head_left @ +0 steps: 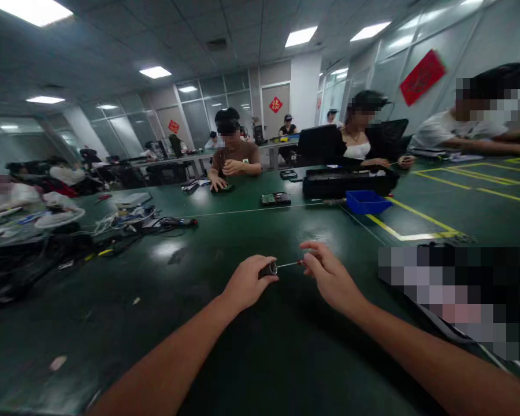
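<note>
Forearms [169, 352] foremost; left hand [249, 281] clamped on dark cylinder [267, 270], right hand [329, 277] pinching slim red-ended tool [290, 264].

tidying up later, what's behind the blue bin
Behind the blue bin is a long black case, with a person beyond it. The bin hides part of the case's near side from view.

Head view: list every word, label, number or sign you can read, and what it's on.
"福": red diamond sign at the back.
Large red hanging, upper right: too blurred to read.
Smaller red diamond, farther left: too small.
Dark cylinder in the left hand, thin tool in the right hand: nothing readable.
</note>
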### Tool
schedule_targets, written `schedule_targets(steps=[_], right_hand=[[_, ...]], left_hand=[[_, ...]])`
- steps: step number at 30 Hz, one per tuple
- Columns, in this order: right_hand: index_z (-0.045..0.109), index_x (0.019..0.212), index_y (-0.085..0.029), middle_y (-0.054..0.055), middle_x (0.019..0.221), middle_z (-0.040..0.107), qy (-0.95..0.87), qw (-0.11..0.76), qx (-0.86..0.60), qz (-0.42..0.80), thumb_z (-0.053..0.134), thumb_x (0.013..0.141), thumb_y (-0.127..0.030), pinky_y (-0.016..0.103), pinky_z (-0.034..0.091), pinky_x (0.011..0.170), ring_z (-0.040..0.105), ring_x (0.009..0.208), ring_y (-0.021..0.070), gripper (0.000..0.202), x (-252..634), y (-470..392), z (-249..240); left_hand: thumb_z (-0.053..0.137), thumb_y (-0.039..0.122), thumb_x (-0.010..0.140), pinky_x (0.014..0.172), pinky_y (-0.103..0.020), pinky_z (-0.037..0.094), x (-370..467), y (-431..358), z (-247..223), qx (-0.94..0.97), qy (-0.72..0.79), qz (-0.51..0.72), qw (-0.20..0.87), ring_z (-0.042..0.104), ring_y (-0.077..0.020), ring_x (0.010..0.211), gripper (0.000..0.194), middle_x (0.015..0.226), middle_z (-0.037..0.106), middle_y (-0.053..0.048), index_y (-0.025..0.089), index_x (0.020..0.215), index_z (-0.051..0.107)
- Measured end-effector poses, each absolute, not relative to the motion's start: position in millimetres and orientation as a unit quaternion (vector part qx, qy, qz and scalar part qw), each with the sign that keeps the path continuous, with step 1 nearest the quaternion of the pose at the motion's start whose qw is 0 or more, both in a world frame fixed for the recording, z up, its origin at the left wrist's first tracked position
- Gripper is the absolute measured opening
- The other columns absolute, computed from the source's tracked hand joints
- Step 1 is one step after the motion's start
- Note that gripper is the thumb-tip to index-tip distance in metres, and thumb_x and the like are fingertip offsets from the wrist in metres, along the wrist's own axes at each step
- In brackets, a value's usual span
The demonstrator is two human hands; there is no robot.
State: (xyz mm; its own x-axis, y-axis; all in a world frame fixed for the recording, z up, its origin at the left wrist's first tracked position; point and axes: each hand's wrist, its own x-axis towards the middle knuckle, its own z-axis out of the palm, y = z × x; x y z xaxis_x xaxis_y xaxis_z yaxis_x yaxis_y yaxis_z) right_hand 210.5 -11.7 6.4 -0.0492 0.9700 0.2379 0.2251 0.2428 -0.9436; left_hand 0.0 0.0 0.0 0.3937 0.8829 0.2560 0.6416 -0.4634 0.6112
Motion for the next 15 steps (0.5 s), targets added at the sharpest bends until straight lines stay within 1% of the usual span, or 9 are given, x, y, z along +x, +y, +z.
schedule_targets(steps=[3,5,8,11,13,15], right_hand=[[0.059,0.108,-0.022,0.0,0.07,0.056,-0.618,0.479,-0.498,0.374,0.041,0.094,-0.046,0.034,0.045,0.062,0.055,0.066,0.0194,0.033,213.0,-13.6,6.2],[0.06,0.107,-0.023,0.001,0.074,0.059,-0.615,0.481,-0.503,0.371,0.042,0.095,-0.049,0.034,0.046,0.062,0.057,0.067,0.0198,0.035,213.5,-13.6,5.9],[0.059,0.109,-0.023,0.003,0.083,0.064,-0.583,0.513,-0.498,0.386,0.054,0.09,-0.047,0.036,0.05,0.068,0.06,0.072,0.02,0.031,212.7,-11.4,5.4],[0.061,0.097,-0.022,0.004,0.083,0.065,-0.508,0.555,-0.474,0.457,0.065,0.083,-0.044,0.037,0.053,0.075,0.062,0.075,0.0194,0.027,212.4,-7.2,5.5],[0.063,0.09,-0.021,0.004,0.08,0.063,-0.446,0.562,-0.441,0.539,0.064,0.084,-0.045,0.037,0.054,0.077,0.062,0.073,0.0185,0.025,213.5,-3.7,5.5],[0.064,0.084,-0.02,0.002,0.073,0.06,-0.389,0.556,-0.416,0.606,0.061,0.087,-0.044,0.037,0.056,0.073,0.059,0.065,0.0164,0.024,215.4,-0.1,4.7]], left_hand=[[0.074,0.021,0.084,0.101,-0.036,0.044,-0.6,-2.0,-0.3,0.809,0.469,0.279,0.218,0.059,-0.0206,0.111,0.04,0.117,0.066,-0.004,0.021,0.123,0.064],[0.073,0.021,0.084,0.1,-0.037,0.045,-0.6,-2.7,-0.2,0.811,0.467,0.276,0.221,0.06,-0.0212,0.11,0.039,0.116,0.066,-0.004,0.022,0.122,0.064],[0.073,0.023,0.085,0.099,-0.038,0.046,-0.5,-3.1,1.4,0.808,0.471,0.275,0.221,0.059,-0.0216,0.109,0.038,0.116,0.065,-0.004,0.023,0.122,0.065],[0.071,0.025,0.086,0.1,-0.037,0.045,-1.1,-4.0,5.1,0.801,0.476,0.292,0.217,0.059,-0.0208,0.111,0.041,0.119,0.064,-0.004,0.023,0.127,0.062],[0.069,0.027,0.088,0.102,-0.037,0.044,-2.1,-4.4,7.4,0.805,0.463,0.31,0.206,0.057,-0.02,0.114,0.046,0.123,0.063,-0.004,0.025,0.133,0.057],[0.067,0.029,0.09,0.104,-0.038,0.043,-3.5,-3.6,7.9,0.813,0.453,0.313,0.19,0.055,-0.0197,0.116,0.049,0.125,0.062,-0.003,0.028,0.136,0.054]])
